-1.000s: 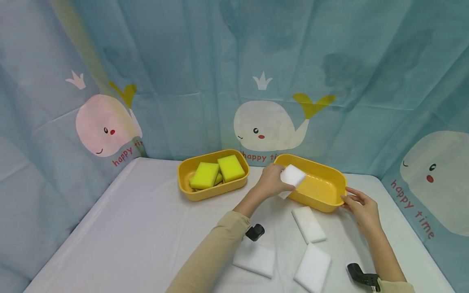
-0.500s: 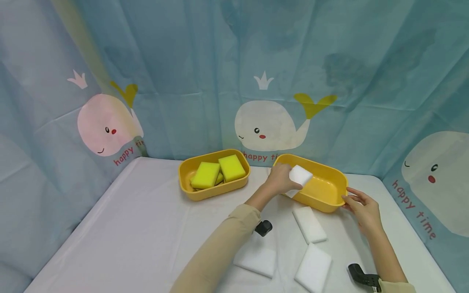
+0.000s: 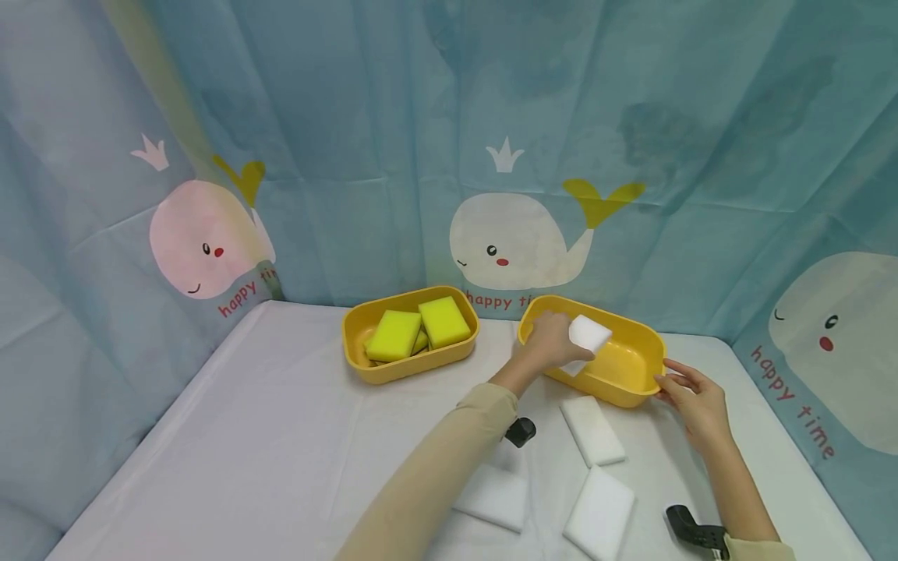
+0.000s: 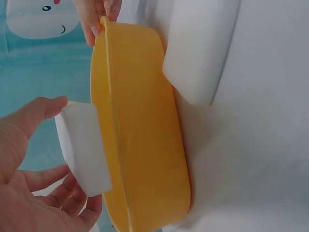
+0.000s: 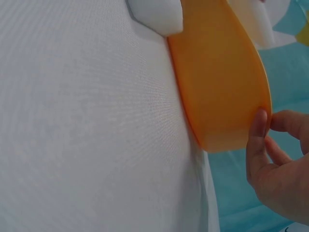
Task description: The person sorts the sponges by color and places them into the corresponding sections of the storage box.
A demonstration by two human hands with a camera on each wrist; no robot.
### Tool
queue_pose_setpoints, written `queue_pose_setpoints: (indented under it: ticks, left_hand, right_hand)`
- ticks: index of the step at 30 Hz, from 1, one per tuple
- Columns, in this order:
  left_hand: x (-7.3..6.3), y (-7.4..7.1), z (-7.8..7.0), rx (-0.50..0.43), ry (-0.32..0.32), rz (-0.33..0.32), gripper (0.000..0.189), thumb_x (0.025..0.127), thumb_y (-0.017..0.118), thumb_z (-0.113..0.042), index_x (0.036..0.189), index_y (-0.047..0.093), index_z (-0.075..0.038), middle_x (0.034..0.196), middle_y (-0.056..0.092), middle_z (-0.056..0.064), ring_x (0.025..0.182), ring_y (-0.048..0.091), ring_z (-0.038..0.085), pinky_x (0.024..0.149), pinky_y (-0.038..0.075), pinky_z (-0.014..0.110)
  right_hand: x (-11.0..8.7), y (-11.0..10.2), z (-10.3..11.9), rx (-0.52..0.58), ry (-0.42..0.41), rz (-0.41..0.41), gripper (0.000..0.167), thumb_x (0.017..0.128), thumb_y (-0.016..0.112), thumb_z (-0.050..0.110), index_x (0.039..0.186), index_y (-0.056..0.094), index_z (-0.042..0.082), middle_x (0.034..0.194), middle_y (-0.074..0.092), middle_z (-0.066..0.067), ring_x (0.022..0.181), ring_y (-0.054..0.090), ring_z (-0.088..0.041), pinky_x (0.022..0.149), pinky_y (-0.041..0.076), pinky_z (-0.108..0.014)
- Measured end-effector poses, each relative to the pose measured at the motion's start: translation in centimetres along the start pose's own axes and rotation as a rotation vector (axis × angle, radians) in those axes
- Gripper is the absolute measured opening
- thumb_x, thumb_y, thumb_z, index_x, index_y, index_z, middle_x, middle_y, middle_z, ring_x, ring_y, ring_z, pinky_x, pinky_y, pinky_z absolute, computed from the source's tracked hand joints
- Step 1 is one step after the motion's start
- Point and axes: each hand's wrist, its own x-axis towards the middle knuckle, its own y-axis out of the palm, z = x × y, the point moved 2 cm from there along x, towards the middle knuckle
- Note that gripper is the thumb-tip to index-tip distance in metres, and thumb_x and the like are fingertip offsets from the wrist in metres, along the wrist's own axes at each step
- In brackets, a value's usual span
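Observation:
My left hand (image 3: 550,340) holds a white sponge (image 3: 588,335) between thumb and fingers, over the left part of the right-hand yellow bin (image 3: 617,396). In the left wrist view the white sponge (image 4: 86,147) overlaps the rim of the bin (image 4: 145,130), thumb on its upper edge and fingers beneath. My right hand (image 3: 698,401) pinches the bin's right end. Seen from the right wrist, the thumb of the right hand (image 5: 285,179) lies outside the bin wall (image 5: 222,82), with fingers at the rim. The bin's visible floor is bare.
Another yellow bin (image 3: 382,374) on the left holds several yellow sponges (image 3: 393,335). On the white table (image 3: 266,436) in front lie three white sponges: one near the bin (image 3: 592,430), one nearer me (image 3: 599,510), one partly behind my left sleeve (image 3: 494,497). A whale-print curtain (image 3: 337,156) stands behind.
My left hand has moved to the right with the white sponge, from the bin's left rim to over its inside. The right hand has stayed at the bin's right end.

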Motion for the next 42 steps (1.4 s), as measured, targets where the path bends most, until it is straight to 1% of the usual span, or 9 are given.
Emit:
queue_pose_setpoints:
  ticks: [5,9,12,16,19,25,31,37,42]
  left_hand:
    - [0.4,0.6,-1.1,-0.014,0.014,-0.002,0.042,0.087,0.088,-0.043,0.101,0.066,-0.01,0.088,0.056,-0.003,0.094,0.047,0.012,0.077,0.043,0.021]
    - [0.7,0.9,-1.8,-0.023,0.005,-0.009,0.042,0.086,0.089,-0.043,0.1,0.067,-0.01,0.09,0.057,-0.002,0.096,0.049,0.013,0.076,0.045,0.021]
    - [0.9,1.0,-2.2,-0.027,-0.002,-0.007,0.042,0.086,0.088,-0.044,0.102,0.069,-0.01,0.094,0.061,-0.002,0.102,0.052,0.014,0.079,0.047,0.021]
    - [1.3,1.2,-2.6,-0.012,-0.012,-0.015,0.043,0.086,0.087,-0.047,0.104,0.071,-0.011,0.103,0.066,-0.002,0.115,0.057,0.015,0.088,0.051,0.022]
    - [1.6,1.4,-2.9,0.018,-0.016,-0.029,0.045,0.086,0.087,-0.049,0.107,0.072,-0.012,0.108,0.068,-0.002,0.119,0.058,0.015,0.089,0.051,0.022]
    - [2.0,2.3,-3.6,0.08,-0.019,-0.032,0.049,0.087,0.084,-0.056,0.11,0.073,-0.014,0.113,0.068,-0.002,0.115,0.057,0.012,0.081,0.051,0.019]
    - [2.1,3.4,-4.0,0.049,-0.052,-0.027,0.05,0.086,0.084,-0.056,0.112,0.073,-0.015,0.115,0.063,-0.003,0.104,0.055,0.011,0.081,0.051,0.02]
    - [2.1,3.8,-4.2,0.04,-0.063,-0.03,0.049,0.086,0.083,-0.057,0.11,0.072,-0.015,0.111,0.06,-0.002,0.093,0.05,0.011,0.077,0.05,0.02]
    - [2.0,4.0,-4.1,0.03,-0.058,-0.048,0.052,0.086,0.082,-0.06,0.109,0.071,-0.015,0.11,0.06,-0.002,0.093,0.049,0.011,0.077,0.048,0.02]
  right_hand:
    - [0.0,-0.3,0.1,0.0,0.009,-0.003,0.061,0.107,0.063,0.017,0.159,0.04,-0.003,0.094,0.058,0.015,0.075,0.063,0.003,0.076,0.059,-0.014]
    - [0.1,-0.3,0.1,-0.005,0.017,0.0,0.062,0.107,0.063,0.019,0.16,0.04,-0.001,0.095,0.058,0.013,0.075,0.063,0.003,0.076,0.059,-0.014]
    - [0.2,-0.3,0.0,-0.007,0.022,-0.002,0.062,0.107,0.064,0.02,0.16,0.04,-0.001,0.096,0.058,0.013,0.075,0.063,0.002,0.076,0.059,-0.013]
    - [0.2,-0.2,0.0,-0.005,0.022,-0.006,0.061,0.107,0.063,0.018,0.16,0.039,-0.001,0.094,0.058,0.014,0.075,0.063,0.003,0.075,0.059,-0.013]
    - [0.2,-0.2,0.0,-0.004,0.016,-0.005,0.061,0.107,0.063,0.017,0.159,0.04,-0.002,0.093,0.058,0.015,0.075,0.063,0.003,0.076,0.059,-0.014]
    - [0.2,0.0,-0.1,-0.004,0.019,-0.001,0.06,0.107,0.063,0.017,0.159,0.04,-0.002,0.097,0.058,0.014,0.076,0.063,0.003,0.076,0.059,-0.014]
    - [0.2,-0.1,-0.2,-0.016,0.031,-0.009,0.06,0.107,0.062,0.018,0.16,0.04,-0.001,0.104,0.059,0.008,0.077,0.063,0.004,0.076,0.059,-0.013]
    - [0.2,0.1,-0.1,-0.013,0.017,-0.007,0.06,0.107,0.063,0.017,0.159,0.041,-0.002,0.103,0.059,0.008,0.076,0.063,0.004,0.076,0.059,-0.014]
    - [0.3,0.2,-0.1,-0.009,0.009,-0.009,0.059,0.107,0.063,0.016,0.158,0.041,-0.003,0.1,0.059,0.01,0.076,0.064,0.003,0.075,0.059,-0.014]
